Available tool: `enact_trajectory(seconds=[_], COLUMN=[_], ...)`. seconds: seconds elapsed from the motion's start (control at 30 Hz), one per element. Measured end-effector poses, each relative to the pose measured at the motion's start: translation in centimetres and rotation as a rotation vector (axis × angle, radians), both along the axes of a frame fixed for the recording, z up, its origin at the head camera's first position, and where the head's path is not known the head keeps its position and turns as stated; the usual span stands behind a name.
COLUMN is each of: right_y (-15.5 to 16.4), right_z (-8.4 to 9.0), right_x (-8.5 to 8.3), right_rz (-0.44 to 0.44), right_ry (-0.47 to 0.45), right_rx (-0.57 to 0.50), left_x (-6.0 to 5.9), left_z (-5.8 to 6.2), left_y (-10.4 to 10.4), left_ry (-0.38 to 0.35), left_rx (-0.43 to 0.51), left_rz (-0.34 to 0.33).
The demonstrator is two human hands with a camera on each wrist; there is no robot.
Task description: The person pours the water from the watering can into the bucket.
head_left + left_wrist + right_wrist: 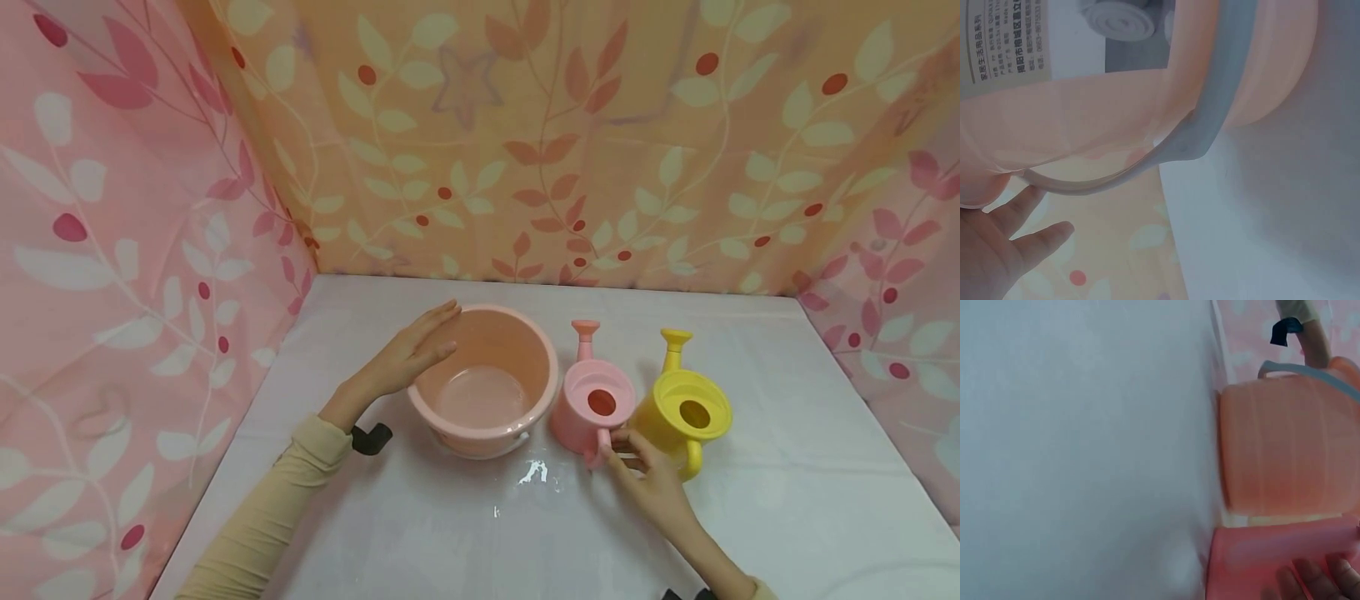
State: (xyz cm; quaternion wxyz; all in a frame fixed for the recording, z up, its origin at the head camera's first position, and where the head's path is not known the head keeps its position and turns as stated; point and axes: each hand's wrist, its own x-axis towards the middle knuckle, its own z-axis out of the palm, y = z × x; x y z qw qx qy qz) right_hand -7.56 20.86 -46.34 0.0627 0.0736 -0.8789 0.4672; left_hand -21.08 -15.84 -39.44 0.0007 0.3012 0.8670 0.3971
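Note:
A pink basin (pixel 483 379) stands in the middle of the white table. My left hand (pixel 416 348) rests flat on its left rim with the fingers straight; the left wrist view shows the basin wall (pixel 1085 112), its grey bail (pixel 1222 75) and my fingers (pixel 1029 237) close up. To the basin's right a pink watering can (pixel 592 400) stands against a yellow watering can (pixel 686 408). My right hand (pixel 637 467) pinches the pink can's handle (pixel 602 442). In the right wrist view my fingertips (pixel 1310 578) lie on the pink can (pixel 1272 556) below the basin (pixel 1285 444).
Floral cloth walls close in the table (pixel 787 500) on the left, back and right. A small shiny wet patch (pixel 534 473) lies in front of the basin. Bare tabletop spreads to the front and far right.

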Motion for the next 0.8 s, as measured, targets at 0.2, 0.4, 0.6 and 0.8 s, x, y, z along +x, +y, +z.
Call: enact_trajectory(seconds=[0.2, 0.4, 0.6, 0.8], right_y=[-0.8, -1.5, -2.1, -2.5], right_z=[-0.6, -0.6, -0.6, -0.7], right_x=[0.0, 0.2, 0.2, 0.4], right_rz=[0.084, 0.115, 0.120, 0.135], right_ry=[-0.018, -0.122, -0.163, -0.185], right_rx=[-0.141, -0.281, -0.369, -0.371], left_x=[0.0, 0.0, -0.1, -0.1], left_z=[-0.1, -0.1, -0.1, 0.0], left_y=[-0.1, -0.1, 0.0, 0.0], left_ry=[-0.011, -0.004, 0.004, 0.009], left_rx=[0.000, 0.006, 0.016, 0.023], left_rz=[0.005, -0.003, -0.013, -0.014])
